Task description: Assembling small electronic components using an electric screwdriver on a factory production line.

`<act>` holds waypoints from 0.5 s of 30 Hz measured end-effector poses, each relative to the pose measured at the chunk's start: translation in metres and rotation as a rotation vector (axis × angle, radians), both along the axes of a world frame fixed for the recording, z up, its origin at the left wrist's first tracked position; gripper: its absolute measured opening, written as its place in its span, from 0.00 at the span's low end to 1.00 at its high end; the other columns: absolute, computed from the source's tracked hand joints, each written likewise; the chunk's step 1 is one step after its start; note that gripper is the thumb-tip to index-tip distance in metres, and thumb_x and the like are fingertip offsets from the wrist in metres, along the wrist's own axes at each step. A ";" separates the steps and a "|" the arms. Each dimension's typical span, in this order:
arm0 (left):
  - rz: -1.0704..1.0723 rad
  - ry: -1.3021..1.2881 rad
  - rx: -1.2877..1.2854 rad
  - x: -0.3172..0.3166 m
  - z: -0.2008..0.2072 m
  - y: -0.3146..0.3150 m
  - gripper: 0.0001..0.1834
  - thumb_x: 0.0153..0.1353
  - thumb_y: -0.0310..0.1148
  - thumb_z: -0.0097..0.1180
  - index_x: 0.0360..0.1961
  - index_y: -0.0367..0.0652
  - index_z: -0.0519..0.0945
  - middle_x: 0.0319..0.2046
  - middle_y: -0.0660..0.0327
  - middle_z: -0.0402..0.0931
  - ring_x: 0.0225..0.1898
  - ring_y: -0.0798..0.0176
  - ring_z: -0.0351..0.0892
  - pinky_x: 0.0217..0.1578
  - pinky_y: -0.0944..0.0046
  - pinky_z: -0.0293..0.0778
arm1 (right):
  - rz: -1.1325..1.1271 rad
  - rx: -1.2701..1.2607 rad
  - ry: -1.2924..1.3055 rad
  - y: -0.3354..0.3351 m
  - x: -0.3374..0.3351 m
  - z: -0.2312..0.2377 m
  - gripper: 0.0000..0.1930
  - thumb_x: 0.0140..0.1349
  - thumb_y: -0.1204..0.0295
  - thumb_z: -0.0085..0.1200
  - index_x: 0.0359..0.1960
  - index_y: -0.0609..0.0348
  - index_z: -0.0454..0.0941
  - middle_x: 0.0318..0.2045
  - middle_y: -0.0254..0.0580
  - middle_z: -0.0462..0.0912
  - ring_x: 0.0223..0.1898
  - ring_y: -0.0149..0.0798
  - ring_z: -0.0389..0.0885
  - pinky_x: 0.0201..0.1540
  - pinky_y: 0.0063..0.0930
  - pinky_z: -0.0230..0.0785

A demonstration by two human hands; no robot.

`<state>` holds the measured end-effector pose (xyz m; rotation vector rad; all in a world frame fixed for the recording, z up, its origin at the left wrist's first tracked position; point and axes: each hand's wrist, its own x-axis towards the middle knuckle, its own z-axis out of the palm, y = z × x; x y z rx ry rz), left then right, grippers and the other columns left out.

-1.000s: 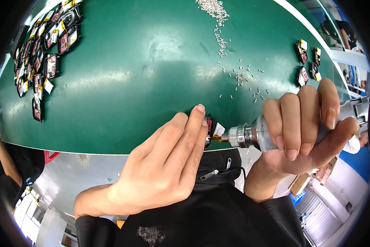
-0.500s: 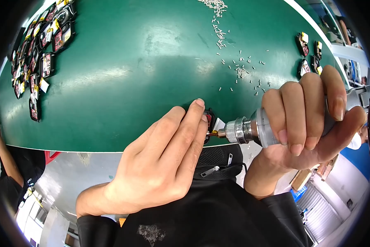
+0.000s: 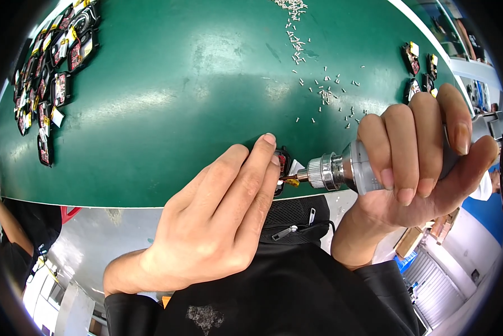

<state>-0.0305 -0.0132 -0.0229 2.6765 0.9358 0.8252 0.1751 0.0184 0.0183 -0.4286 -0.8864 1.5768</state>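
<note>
My right hand (image 3: 417, 159) is wrapped round a grey electric screwdriver (image 3: 363, 167). The thin bit (image 3: 289, 177) of the tool points left, its tip at a small black electronic casing (image 3: 285, 160) near the table's front edge. Red circuit board and a white and yellow tab show on that casing. My left hand (image 3: 220, 207) is closed over the casing's left side, fingers pressed together, and hides much of it. Whether the bit sits in a screw cannot be made out.
Small silver screws (image 3: 326, 96) lie scattered beyond my hands, with a denser heap (image 3: 293, 7) at the far edge. Many similar open casings (image 3: 60, 88) crowd the left of the green table (image 3: 167, 134); several casings (image 3: 411, 59) lie at the right. A person's arm (image 3: 5, 215) shows at far left.
The screwdriver and right hand have shifted very slightly, and a bit more of the yellow tab shows beside the bit. My left hand stays almost in place on the casing.
</note>
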 end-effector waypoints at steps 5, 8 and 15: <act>-0.004 0.004 -0.034 -0.001 0.001 0.000 0.20 0.40 0.22 0.60 0.37 0.23 0.78 0.44 0.45 0.77 0.37 0.52 0.76 0.30 0.61 0.77 | -0.004 -0.013 0.041 0.000 -0.001 -0.001 0.14 0.69 0.57 0.44 0.33 0.54 0.66 0.12 0.30 0.63 0.13 0.27 0.64 0.24 0.22 0.57; -0.003 0.009 -0.033 -0.001 0.001 -0.001 0.20 0.40 0.22 0.60 0.38 0.23 0.78 0.44 0.45 0.77 0.37 0.52 0.76 0.31 0.61 0.77 | 0.027 -0.010 0.023 0.001 0.002 -0.001 0.14 0.69 0.57 0.43 0.33 0.54 0.66 0.12 0.31 0.63 0.13 0.27 0.64 0.25 0.22 0.57; -0.006 0.004 -0.034 0.000 0.000 -0.001 0.20 0.40 0.22 0.60 0.38 0.23 0.78 0.44 0.45 0.77 0.37 0.52 0.76 0.31 0.61 0.77 | 0.099 0.014 0.199 0.003 0.005 -0.014 0.14 0.69 0.57 0.43 0.34 0.55 0.67 0.12 0.31 0.63 0.14 0.27 0.64 0.25 0.22 0.57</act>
